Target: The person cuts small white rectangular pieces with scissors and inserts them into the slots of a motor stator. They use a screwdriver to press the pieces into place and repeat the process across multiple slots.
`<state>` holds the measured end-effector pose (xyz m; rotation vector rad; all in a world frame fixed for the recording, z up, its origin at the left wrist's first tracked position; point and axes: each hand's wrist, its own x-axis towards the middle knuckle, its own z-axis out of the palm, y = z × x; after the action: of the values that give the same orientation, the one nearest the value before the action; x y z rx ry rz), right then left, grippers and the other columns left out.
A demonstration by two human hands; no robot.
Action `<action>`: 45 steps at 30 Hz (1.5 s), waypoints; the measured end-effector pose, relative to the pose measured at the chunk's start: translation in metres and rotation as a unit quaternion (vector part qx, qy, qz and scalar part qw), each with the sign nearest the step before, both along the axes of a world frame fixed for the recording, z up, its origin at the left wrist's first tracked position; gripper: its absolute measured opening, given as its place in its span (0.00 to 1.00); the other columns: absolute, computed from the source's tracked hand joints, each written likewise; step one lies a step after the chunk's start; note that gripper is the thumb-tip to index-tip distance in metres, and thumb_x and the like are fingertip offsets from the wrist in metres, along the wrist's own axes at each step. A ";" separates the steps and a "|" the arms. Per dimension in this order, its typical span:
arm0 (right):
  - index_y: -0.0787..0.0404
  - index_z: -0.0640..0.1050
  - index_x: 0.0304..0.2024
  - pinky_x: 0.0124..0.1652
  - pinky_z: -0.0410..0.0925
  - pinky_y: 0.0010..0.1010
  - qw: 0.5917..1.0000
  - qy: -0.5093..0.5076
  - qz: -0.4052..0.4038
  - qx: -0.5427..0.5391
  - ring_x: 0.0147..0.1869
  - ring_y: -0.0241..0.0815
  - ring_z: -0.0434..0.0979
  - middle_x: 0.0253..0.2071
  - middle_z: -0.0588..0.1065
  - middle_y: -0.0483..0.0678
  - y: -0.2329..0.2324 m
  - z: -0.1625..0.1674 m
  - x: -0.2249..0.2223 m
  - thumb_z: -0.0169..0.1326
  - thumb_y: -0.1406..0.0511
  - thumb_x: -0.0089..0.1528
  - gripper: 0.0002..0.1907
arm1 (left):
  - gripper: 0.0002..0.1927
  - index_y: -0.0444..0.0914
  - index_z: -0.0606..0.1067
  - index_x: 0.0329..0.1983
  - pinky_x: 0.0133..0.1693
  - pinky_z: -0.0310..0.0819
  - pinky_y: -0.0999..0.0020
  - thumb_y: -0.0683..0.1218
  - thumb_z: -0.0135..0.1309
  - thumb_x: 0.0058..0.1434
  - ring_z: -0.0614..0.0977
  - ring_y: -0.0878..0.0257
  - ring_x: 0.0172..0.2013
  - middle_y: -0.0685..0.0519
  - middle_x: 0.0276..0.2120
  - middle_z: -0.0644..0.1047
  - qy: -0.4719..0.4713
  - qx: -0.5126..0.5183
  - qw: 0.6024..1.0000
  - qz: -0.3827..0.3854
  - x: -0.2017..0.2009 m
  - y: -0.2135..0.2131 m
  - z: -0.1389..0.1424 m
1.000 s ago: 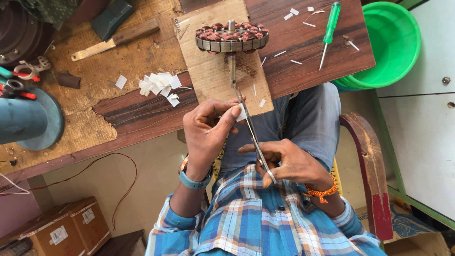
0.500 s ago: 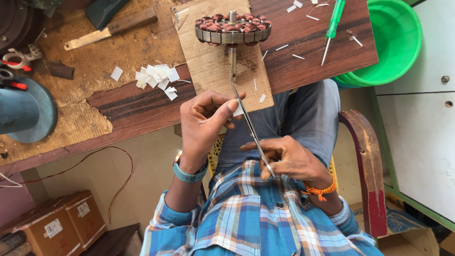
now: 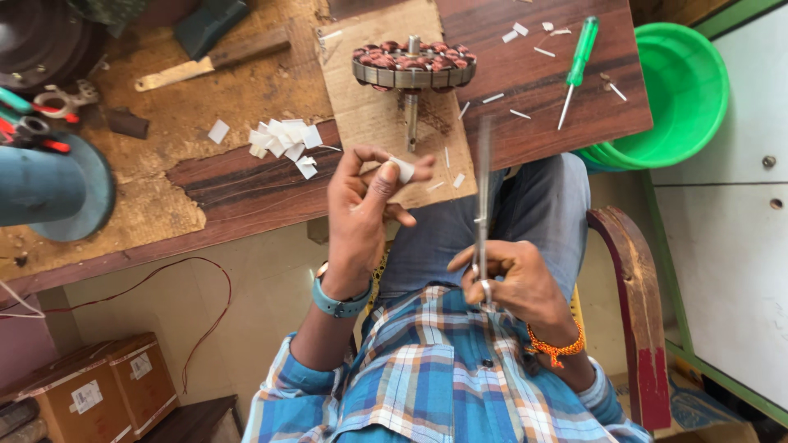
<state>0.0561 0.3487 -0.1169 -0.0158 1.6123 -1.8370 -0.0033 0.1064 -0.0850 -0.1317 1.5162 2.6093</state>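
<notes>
Small white paper slip [image 3: 403, 169], thin metal scissors [image 3: 483, 197]

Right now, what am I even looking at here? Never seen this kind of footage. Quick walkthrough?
There is no machine here: a seated person works with bare hands, filmed by a camera on their head that looks down. The left hand pinches a small white paper slip. The right hand grips a pair of long scissors, blades pointing away. On the wooden table lie a round wound motor stator on a sheet of cardboard, a pile of white paper slips and a green screwdriver. A green tub sits beside the table.
</notes>
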 end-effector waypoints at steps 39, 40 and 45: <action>0.61 0.85 0.45 0.25 0.62 0.27 0.967 0.083 0.191 0.145 0.24 0.31 0.68 0.19 0.73 0.41 -0.026 0.013 -0.012 0.72 0.58 0.45 0.27 | 0.06 0.27 0.80 0.41 0.32 0.81 0.77 0.36 0.59 0.64 0.86 0.56 0.50 0.36 0.47 0.82 0.077 -0.183 0.979 0.043 0.015 -0.011 0.004; 0.61 0.85 0.45 0.24 0.60 0.28 0.964 0.090 0.195 0.156 0.22 0.32 0.67 0.18 0.72 0.42 -0.025 0.013 -0.012 0.72 0.57 0.45 0.27 | 0.06 0.27 0.80 0.41 0.32 0.81 0.77 0.36 0.59 0.64 0.86 0.57 0.51 0.36 0.47 0.82 0.080 -0.184 0.979 0.040 0.015 -0.011 0.004; 0.63 0.85 0.44 0.25 0.62 0.26 0.973 0.085 0.179 0.120 0.23 0.30 0.70 0.19 0.76 0.43 -0.020 0.013 -0.010 0.69 0.57 0.49 0.24 | 0.05 0.26 0.80 0.41 0.32 0.79 0.77 0.36 0.59 0.64 0.85 0.56 0.54 0.37 0.43 0.83 0.066 -0.190 0.979 0.022 0.014 -0.015 0.007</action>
<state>0.0457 0.3290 -0.1043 -0.3431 1.8056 -1.3900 0.0104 0.0918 -0.0781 -0.0245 2.0680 2.3679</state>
